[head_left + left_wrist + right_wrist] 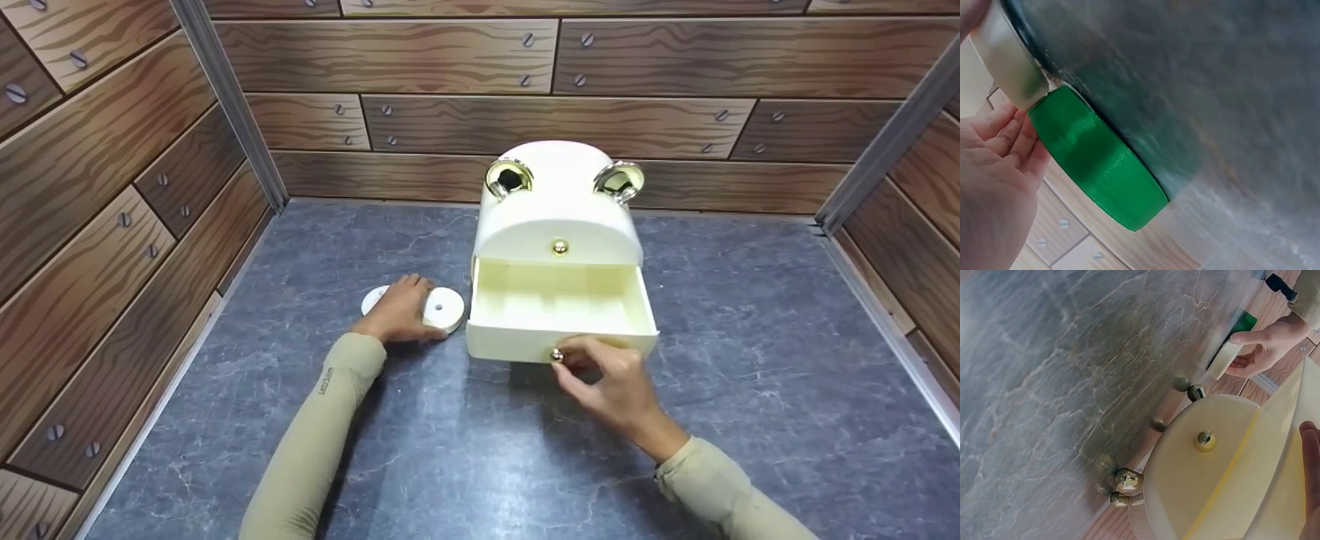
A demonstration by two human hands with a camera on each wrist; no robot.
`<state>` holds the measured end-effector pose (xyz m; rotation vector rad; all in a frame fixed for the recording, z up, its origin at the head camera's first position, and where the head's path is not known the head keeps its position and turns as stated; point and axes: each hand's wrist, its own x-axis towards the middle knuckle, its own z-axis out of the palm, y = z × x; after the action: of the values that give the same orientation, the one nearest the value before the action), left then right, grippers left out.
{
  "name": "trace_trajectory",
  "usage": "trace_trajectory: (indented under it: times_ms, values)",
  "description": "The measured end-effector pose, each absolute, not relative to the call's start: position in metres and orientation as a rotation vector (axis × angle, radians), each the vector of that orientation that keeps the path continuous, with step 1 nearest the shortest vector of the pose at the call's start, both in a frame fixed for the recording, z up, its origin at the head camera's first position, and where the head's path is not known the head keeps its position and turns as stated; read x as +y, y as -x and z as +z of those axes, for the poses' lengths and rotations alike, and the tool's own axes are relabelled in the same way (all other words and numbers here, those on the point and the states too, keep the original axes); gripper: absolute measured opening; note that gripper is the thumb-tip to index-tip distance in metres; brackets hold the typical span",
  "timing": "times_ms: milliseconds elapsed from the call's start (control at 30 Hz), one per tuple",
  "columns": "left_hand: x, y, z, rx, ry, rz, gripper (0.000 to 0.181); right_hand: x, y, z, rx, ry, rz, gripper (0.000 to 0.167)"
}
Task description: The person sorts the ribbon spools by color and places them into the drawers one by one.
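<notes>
Beside the cream box [559,202], my left hand [401,311] grips a cream ribbon roll [448,309] between thumb and fingers. Another roll [371,301], partly covered by that hand, lies to its left. The left wrist view shows its green ribbon [1098,157], touching the cream roll [1010,64]. My right hand [611,379] pinches the small gold knob [556,355] on the front of the lower drawer [510,343]. That drawer stands pulled out, and no object shows inside it. In the right wrist view, only part of my right hand [1311,478] appears at the edge.
On top of the box are two round gold-rimmed pieces [510,177]. A second gold knob [559,247] sits on the rounded front above the drawer. Wood-patterned walls [450,56] enclose the dark marbled surface [750,337] at the back and sides.
</notes>
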<state>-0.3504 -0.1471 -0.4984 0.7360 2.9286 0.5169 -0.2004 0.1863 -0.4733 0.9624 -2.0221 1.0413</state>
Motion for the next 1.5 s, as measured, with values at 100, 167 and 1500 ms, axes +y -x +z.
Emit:
trace_trajectory:
  times_ms: [100, 167, 1500]
  values:
    - [-0.15, 0.35, -0.496, 2.942, -0.725, 0.545, 0.084, 0.186, 0.201, -0.473, -2.027, -0.954, 1.055, 0.029]
    - [-0.152, 0.35, -0.493, 2.956, -0.707, 0.572, 0.084, 0.185, 0.201, -0.473, -2.027, -0.954, 1.049, 0.029]
    - [-0.156, 0.278, -0.383, 2.976, -1.057, 0.971, 0.082, 0.186, 0.2, -0.473, -2.069, -0.915, 1.067, 0.021]
